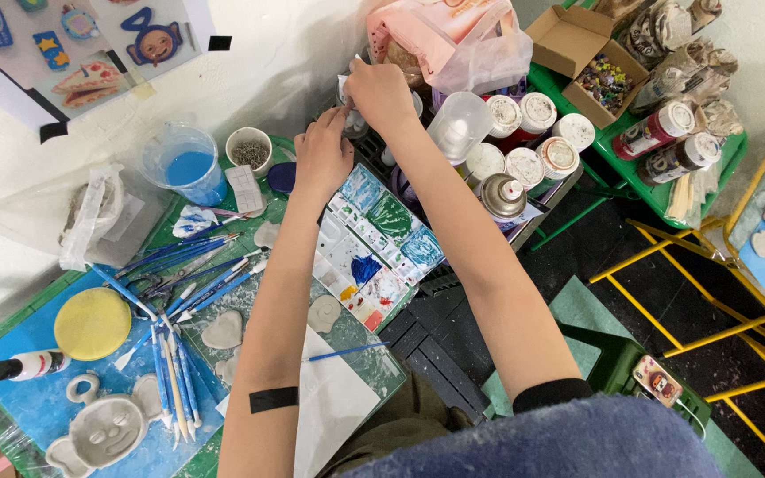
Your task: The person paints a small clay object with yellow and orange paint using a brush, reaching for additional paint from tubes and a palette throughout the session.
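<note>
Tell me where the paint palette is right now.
In the head view the paint palette lies mid-table, just below the left hand, between the two forearms, with the brushes to its left and the spray cans to its upper right.

A small clear jar [353, 119] stands upright near the top middle of the frame, just above the paint palette's upper end. It is mostly hidden; a bit of white lid or paper shows at its top.

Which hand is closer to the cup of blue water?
Left. The left hand is just right of the blue water cup; the right hand reaches farther right, toward the jars.
</note>
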